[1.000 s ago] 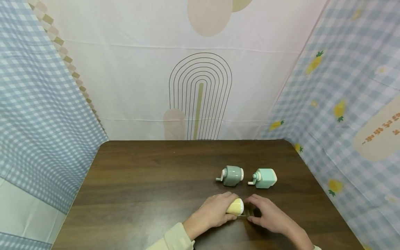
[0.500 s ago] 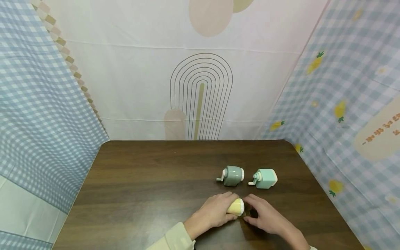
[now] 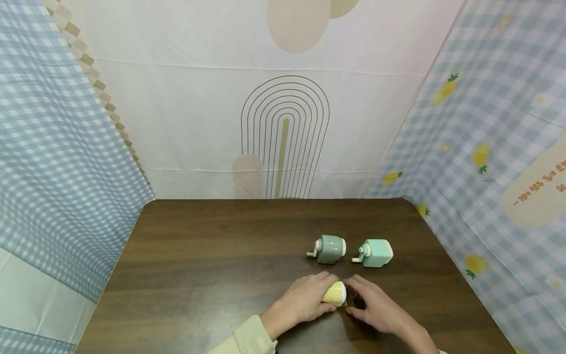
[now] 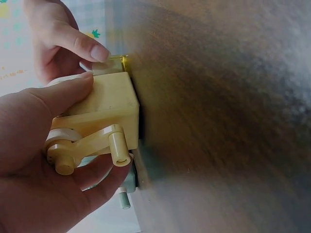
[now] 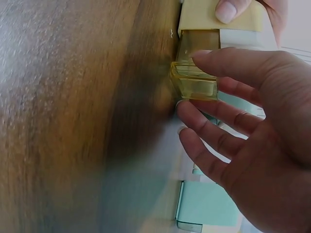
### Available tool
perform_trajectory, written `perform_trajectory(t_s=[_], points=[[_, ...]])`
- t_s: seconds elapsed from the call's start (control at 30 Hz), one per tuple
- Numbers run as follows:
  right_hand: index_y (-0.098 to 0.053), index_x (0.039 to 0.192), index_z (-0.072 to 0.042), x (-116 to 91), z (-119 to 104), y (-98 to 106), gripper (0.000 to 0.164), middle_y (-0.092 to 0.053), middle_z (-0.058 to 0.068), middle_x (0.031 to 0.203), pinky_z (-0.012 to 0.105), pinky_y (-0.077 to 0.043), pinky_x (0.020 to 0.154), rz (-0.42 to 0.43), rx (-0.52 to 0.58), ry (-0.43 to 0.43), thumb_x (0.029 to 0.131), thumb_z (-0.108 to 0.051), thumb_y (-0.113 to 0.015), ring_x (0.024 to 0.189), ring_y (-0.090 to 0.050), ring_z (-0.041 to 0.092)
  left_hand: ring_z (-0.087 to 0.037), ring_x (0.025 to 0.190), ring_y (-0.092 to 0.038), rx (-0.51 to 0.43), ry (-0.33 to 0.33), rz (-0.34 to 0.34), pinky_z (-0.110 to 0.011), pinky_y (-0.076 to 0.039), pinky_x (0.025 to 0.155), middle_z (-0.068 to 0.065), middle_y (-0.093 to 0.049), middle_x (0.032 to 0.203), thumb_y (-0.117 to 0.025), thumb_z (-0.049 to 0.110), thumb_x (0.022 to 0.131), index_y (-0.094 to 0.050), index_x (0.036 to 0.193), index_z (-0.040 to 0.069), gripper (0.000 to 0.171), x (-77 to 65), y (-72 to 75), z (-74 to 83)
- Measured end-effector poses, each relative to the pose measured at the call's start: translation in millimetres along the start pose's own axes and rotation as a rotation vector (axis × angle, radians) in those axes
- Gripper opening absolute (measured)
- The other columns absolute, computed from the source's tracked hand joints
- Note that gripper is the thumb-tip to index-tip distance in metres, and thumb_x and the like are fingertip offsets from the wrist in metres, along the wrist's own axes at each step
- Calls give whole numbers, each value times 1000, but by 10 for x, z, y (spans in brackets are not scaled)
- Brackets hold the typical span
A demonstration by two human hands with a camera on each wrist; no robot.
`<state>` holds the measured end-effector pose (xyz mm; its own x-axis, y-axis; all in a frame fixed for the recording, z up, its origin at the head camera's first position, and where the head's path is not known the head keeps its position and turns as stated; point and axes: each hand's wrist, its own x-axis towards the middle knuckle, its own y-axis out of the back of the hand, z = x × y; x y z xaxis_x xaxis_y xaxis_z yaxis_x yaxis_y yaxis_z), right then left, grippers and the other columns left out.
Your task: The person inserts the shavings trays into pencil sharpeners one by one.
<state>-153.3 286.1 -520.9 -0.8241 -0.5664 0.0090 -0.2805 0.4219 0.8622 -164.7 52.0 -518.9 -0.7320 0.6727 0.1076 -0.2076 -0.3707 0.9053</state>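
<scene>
My left hand [image 3: 305,297] grips a yellow crank pencil sharpener [image 4: 109,94] that lies on its side on the table. Its crank handle [image 4: 97,141] points toward the left palm, and the white end faces my right hand [image 3: 380,305]. From that end a see-through yellow shavings drawer [image 5: 197,87] sticks partly out. My right thumb and fingers pinch the drawer from two sides, the thumb along its upper edge in the right wrist view. Part of the sharpener is hidden by the left fingers in the head view.
Behind the hands lie a grey-green crank sharpener [image 3: 330,249] and a mint one [image 3: 377,252], both on their sides with cranks to the left. The brown wooden table [image 3: 199,255] ends at a hanging cloth [image 3: 194,123], with checked cloths on both sides.
My right hand has moved slightly left toward the sharpener, and the drawer shows less beyond the white end. The left hand and the other sharpeners have stayed in place.
</scene>
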Motion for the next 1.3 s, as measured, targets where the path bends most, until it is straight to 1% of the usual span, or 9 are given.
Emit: perform_trajectory(t_s=[0.27,0.53,0.77,0.93,1.1,1.2,1.3], points=[[-62,123,-24,15,0,-59,46,-59,-15,106,32,-57,76,28,33,6,84,-14,-84,91,-60,8,-6,86,-61,6,-2,7,-25,-53,67,9,-64,111,-84,39,84,-59,129,25,53,3,7,13],[-62,121,-22,14,-20,-91,44,-62,-14,109,33,-59,78,40,71,-5,84,-16,-84,93,-61,4,-5,84,-60,12,-5,4,-24,-52,66,8,-64,110,-84,39,84,-59,127,24,52,3,15,25],[-62,123,-22,9,-2,-93,45,-63,-12,111,34,-60,77,59,86,23,84,-17,-85,93,-62,5,-5,83,-59,9,2,3,-24,-52,65,9,-64,110,-84,39,84,-59,127,25,52,8,3,19],[-61,123,-24,14,1,-98,48,-60,-13,110,32,-59,78,43,96,6,83,-12,-84,93,-60,5,-5,83,-59,15,3,8,-24,-51,64,9,-64,110,-84,40,84,-59,127,25,52,2,-17,10],[-60,129,-19,9,3,-87,52,-62,-10,115,33,-59,78,35,107,-3,84,-11,-84,94,-62,6,-5,84,-60,13,3,4,-24,-52,65,9,-64,113,-83,40,85,-58,129,25,53,6,-33,14],[-57,134,-16,10,4,-79,58,-64,-5,120,34,-59,77,45,111,4,84,-14,-85,94,-63,8,-5,85,-60,15,1,7,-24,-52,66,9,-65,114,-83,40,85,-57,130,24,54,5,-34,12],[-53,141,-14,18,1,-73,66,-65,-2,125,33,-60,78,43,118,0,83,-16,-86,94,-64,8,-5,85,-60,18,-1,9,-23,-52,66,8,-65,115,-83,40,85,-57,130,24,55,4,-28,9]])
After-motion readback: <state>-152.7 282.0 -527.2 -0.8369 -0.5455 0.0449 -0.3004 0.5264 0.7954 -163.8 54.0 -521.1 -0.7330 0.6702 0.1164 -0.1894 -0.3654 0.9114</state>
